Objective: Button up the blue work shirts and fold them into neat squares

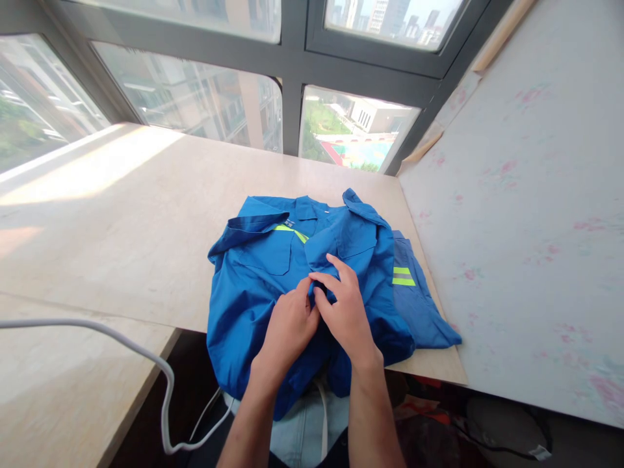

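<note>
Near the table's front edge lies a blue shirt, spread front-up with its collar toward the far windows and its hem hanging over the near edge. Both hands meet at the shirt's middle: the left hand pinches the front placket, fingers closed on the cloth, and the right hand presses against it, thumb and fingertips gripping the same seam. Yellow reflective stripes show on the sleeve at right, another below the collar. A white cable loops across the near left. A stained board lies to the right.
</note>
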`<state>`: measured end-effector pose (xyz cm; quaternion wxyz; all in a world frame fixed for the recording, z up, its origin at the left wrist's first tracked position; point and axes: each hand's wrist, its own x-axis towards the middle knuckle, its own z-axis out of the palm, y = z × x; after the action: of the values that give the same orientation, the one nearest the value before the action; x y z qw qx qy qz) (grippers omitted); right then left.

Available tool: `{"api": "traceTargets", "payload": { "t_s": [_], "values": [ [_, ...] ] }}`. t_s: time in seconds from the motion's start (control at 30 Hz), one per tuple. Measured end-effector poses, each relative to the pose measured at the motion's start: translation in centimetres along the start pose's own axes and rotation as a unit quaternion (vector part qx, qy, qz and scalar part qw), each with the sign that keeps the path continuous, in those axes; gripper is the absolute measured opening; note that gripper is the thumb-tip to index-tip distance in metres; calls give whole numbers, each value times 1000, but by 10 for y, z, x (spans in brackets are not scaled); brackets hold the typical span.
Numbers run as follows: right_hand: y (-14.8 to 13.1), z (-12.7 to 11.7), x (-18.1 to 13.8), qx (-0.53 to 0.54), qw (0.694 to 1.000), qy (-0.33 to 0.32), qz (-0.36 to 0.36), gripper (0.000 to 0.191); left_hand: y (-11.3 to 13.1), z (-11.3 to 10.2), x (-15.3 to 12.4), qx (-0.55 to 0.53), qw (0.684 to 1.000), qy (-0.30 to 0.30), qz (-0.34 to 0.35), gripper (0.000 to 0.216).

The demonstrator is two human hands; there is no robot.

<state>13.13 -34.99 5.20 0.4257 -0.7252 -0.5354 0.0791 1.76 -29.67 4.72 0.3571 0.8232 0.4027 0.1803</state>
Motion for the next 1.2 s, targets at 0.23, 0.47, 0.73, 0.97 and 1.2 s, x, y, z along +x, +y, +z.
{"api": "traceTargets", "payload": {
  "t_s": [0.23, 0.47, 0.73, 0.97, 1.2],
  "values": [
    [32, 13, 16, -6, 999, 12, 47, 31, -1, -1, 1, 11, 1000, -21, -7, 40],
    [42, 18, 14, -17, 996, 40, 76, 23, -5, -2, -1, 66, 997, -38, 6, 46],
    [33, 8, 15, -5, 999, 35, 29, 20, 0, -6, -2, 50, 998, -44, -6, 46],
    [18, 0, 10, 63, 997, 43, -31, 22, 8, 4, 0, 118, 975, 185, -24, 37],
    [13, -6, 5, 161, 984, 74, -7, 15, 1, 31, 23, 79, 976, 202, 19, 43]
  ]
}}
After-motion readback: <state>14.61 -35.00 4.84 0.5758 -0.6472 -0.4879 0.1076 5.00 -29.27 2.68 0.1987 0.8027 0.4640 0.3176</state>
